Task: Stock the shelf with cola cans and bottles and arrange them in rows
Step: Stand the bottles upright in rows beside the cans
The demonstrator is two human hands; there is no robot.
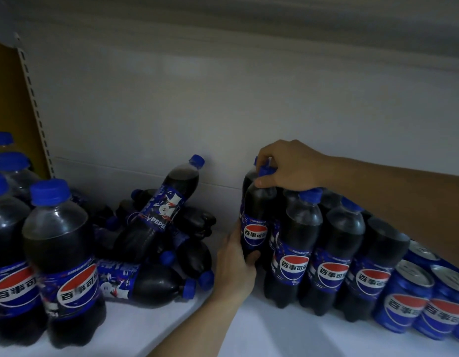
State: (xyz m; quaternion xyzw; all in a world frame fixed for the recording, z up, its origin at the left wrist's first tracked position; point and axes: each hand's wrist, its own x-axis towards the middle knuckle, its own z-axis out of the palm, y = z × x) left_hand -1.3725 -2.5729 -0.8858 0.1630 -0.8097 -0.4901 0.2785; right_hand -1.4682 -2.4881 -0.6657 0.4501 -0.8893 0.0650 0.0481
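Both hands are on one cola bottle [254, 217], right of centre, at the left end of the upright row [334, 253]. The left hand [236, 261] wraps its lower body and the right hand [292, 168] pinches the blue cap [265, 171]. The danger: a sideways nudge could tip its neighbours towards the cans [403, 302] at lower right. The loose pile [159, 240] at centre left looks ready to roll. Everything's slippery here: glossy rounded plastic, silvery can lids, smooth white shelf [274, 336].
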